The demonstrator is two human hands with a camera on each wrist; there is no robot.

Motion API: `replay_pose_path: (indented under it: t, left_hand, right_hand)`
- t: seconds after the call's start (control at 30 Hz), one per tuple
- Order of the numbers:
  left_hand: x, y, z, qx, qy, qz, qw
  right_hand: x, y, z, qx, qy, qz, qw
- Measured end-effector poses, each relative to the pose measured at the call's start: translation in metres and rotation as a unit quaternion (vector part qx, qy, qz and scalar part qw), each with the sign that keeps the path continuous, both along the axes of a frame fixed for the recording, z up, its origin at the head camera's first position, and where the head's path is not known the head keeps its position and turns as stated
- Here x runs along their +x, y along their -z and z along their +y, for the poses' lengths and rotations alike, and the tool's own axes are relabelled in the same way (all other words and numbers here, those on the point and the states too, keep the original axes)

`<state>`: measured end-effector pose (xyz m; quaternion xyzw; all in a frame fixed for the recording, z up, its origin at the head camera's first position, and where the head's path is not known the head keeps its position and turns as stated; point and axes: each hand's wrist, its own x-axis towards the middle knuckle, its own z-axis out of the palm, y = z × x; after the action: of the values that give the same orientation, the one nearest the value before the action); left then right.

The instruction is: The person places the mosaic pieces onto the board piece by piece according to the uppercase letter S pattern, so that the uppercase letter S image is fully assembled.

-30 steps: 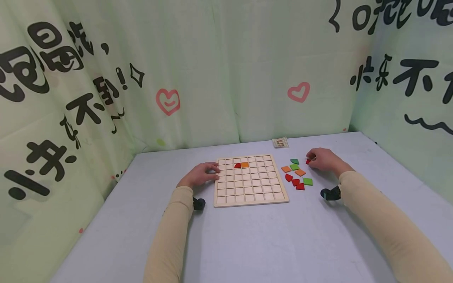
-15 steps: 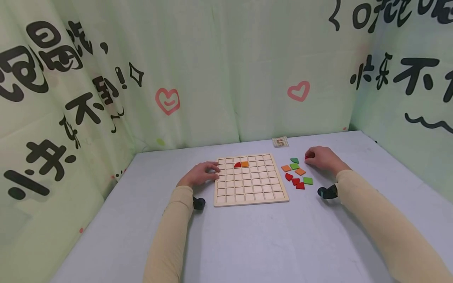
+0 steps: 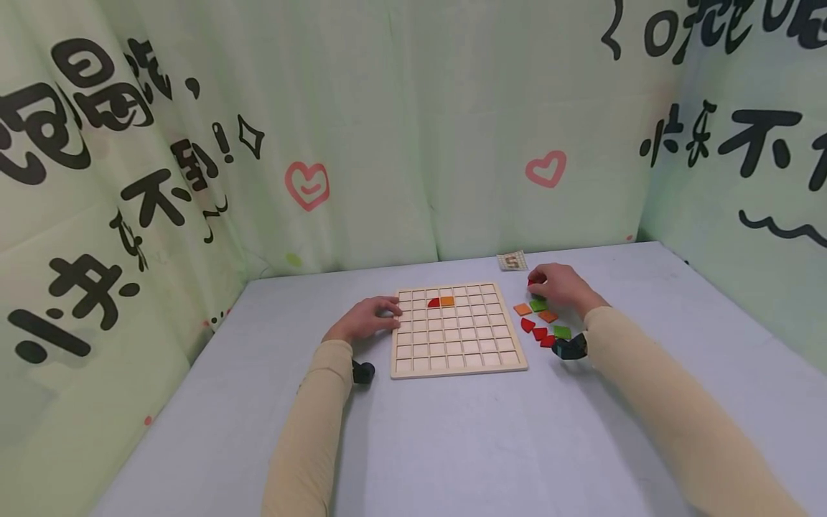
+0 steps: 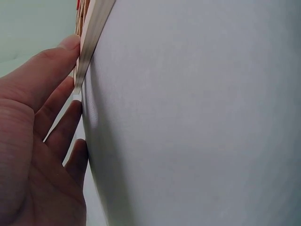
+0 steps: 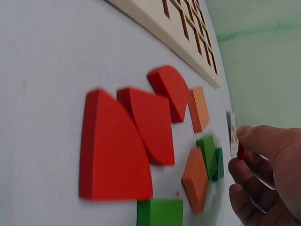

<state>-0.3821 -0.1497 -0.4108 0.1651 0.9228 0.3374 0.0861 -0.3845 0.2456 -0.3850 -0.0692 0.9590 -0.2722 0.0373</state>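
My left hand [image 3: 365,319] rests at the left edge of the wooden grid board [image 3: 452,371], thumb and fingertips against its rim; the left wrist view shows the thumb on the rim [image 4: 92,35] and the fingers loosely spread. Two pieces lie in the grid's second row: a red one [image 3: 433,303] and an orange square [image 3: 447,301] beside it. My right hand [image 3: 561,284] pinches a small red piece [image 5: 241,151] between thumb and fingers, above the far end of the loose pieces right of the board. Its full shape is hidden by the fingers.
Loose on the cloth lie several red pieces [image 5: 117,150], orange ones [image 3: 522,309] and green ones [image 3: 562,332]. A small patterned card [image 3: 512,261] lies near the table's back edge. Curtains with writing surround the table's back and sides.
My right hand has moved left with the red piece, from the right of the loose pieces to over their far end. My left hand has stayed at the board's edge.
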Motion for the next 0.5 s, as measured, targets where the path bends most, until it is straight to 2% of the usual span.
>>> replay_pose_path:
  t: [0.2, 0.5]
  left_hand:
    - [-0.001, 0.0, 0.002, -0.001, 0.006, 0.004, 1.0]
    - [-0.001, -0.001, 0.0, -0.005, 0.007, 0.0, 1.0]
  right_hand:
    - [-0.004, 0.001, -0.027, -0.038, -0.01, 0.004, 0.9992]
    - [-0.008, 0.004, -0.074, -0.067, -0.034, 0.023, 0.9969]
